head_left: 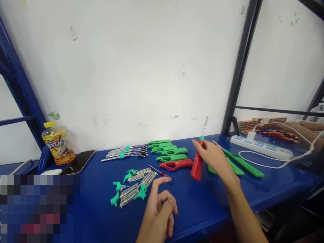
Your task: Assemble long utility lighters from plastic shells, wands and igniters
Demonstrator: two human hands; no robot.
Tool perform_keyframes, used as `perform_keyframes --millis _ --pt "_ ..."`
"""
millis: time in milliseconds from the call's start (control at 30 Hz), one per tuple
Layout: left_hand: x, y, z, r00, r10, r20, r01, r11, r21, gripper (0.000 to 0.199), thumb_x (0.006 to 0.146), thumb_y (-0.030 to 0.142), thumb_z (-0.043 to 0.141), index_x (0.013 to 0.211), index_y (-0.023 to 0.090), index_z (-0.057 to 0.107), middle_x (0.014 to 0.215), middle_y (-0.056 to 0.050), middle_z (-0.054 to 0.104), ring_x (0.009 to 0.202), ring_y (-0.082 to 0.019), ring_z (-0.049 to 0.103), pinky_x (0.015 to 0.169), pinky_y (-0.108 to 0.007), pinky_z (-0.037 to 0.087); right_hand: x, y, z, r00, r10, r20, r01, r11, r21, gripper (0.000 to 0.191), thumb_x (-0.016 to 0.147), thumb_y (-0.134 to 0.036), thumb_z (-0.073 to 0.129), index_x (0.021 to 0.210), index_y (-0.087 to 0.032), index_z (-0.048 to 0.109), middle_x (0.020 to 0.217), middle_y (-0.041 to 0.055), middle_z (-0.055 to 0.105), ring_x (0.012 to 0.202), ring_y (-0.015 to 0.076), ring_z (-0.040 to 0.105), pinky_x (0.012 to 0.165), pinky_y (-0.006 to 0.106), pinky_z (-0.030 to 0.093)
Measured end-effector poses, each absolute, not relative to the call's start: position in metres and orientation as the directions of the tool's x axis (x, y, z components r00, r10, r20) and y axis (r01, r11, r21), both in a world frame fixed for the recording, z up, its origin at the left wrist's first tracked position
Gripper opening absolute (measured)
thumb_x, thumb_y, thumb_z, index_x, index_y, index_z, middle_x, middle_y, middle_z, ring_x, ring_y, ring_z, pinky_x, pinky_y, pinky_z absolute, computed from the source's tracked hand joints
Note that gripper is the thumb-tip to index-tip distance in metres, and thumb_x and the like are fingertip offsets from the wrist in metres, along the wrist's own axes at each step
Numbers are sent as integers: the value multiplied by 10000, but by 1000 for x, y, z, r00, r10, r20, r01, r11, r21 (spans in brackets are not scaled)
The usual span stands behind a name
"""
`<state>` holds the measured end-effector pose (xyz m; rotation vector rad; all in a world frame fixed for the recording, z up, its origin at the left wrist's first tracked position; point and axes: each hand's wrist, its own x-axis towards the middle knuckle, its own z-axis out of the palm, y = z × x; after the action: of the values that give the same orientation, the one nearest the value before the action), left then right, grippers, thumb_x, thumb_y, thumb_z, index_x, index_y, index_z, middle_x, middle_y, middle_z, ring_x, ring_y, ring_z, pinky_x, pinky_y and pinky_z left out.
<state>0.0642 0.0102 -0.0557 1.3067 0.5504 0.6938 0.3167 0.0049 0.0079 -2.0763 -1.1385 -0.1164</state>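
Observation:
My right hand [211,153] is closed around a red lighter [196,165] whose metal tube points up, above the right middle of the blue table. My left hand [162,209] is held low in front, fingers curled but apart, nothing in it. Its index fingertip is beside a small screwdriver [167,176]. Left of that hand lie clear fuel tubes [129,195] with teal triggers [140,193]. Behind are green casings [172,157], a red casing [176,164] and metal rods with wires [124,154]. Green lighters [244,163] lie partly behind my right arm.
At the left stand a yellow-capped drink bottle [58,145] and a dark phone [79,162]. A white power strip [262,147] with looping cables lies at the right, near a black post [241,64]. Another person's arm [303,130] shows at the far right.

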Motion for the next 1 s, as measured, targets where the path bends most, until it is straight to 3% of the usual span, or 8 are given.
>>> perform_keyframes --millis 133,300,767,900,1000 --pt "63 12 -54 706 708 23 -139 107 985 466 935 434 648 1320 249 460 751 88 582 365 -35 404 382 -166 257 341 3 -6 658 698 283 732 -504 -458 350 1080 -493 612 1048 -158 707 1028 73 739 935 228 714 885 419 577" --pt "62 11 -53 709 705 13 -125 107 986 444 934 441 646 1295 241 481 726 90 579 366 -41 407 388 -170 225 352 7 -23 673 728 128 710 -589 -386 325 1066 -423 676 1274 -174 686 1266 98 708 1073 247 716 936 460 613" --pt "65 12 -55 709 705 7 -137 128 982 403 881 413 654 1200 226 493 687 99 575 358 -40 398 377 -171 252 350 11 -25 442 894 -75 781 -425 -458 293 1070 -373 678 1291 -182 683 1280 92 704 1041 234 724 890 423 636" --pt "65 11 -53 706 708 7 -136 127 983 380 885 395 646 1184 223 488 682 101 579 361 -37 390 379 -171 248 356 10 -24 479 878 3 793 -431 -430 289 1071 -374 675 1297 -193 683 1310 97 694 1080 243 714 928 441 624" --pt "65 11 -52 710 704 7 -136 128 982 369 898 402 645 1186 226 496 675 99 577 357 -39 388 378 -172 228 354 9 -19 429 898 102 835 -350 -424 288 1073 -375 671 1296 -192 683 1317 100 692 1109 250 706 961 463 609"
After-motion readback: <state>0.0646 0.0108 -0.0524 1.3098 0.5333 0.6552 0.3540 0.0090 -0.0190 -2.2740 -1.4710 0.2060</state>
